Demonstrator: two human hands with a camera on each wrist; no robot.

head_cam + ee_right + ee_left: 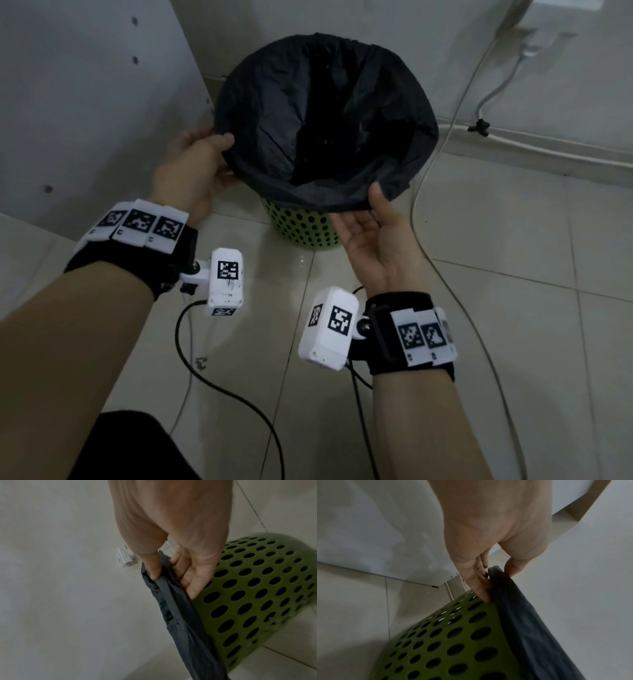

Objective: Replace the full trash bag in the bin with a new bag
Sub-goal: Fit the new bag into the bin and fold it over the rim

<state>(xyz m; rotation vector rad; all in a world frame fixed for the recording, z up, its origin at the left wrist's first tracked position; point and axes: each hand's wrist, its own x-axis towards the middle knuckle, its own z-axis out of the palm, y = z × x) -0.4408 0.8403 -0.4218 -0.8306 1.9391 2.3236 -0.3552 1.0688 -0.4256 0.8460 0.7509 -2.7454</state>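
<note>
Over the bin [301, 226], a green plastic basket with round holes standing on the tile floor [513, 308], the black bag [325, 113] is draped with its edge folded down outside the rim. My left hand [191, 168] pinches that folded edge on the bin's left side, thumb on top and fingers under. My right hand [373, 240] grips the edge on the near right side, thumb over the film and fingers tucked beneath.

Handling, as I judge it: thin, soft film, light, slightly slippery, easy to tear if stretched hard over the rim. Best hold is the doubled edge, at two opposite points of the rim. The bin looks light too and may shift or tip when pulled.

Contents: the bag's inside is dark; it looks slack, possibly empty.

Writing: no brand or label readable on bag or bin. The wrist bands [144, 222] carry only square black-and-white code patterns.
</note>
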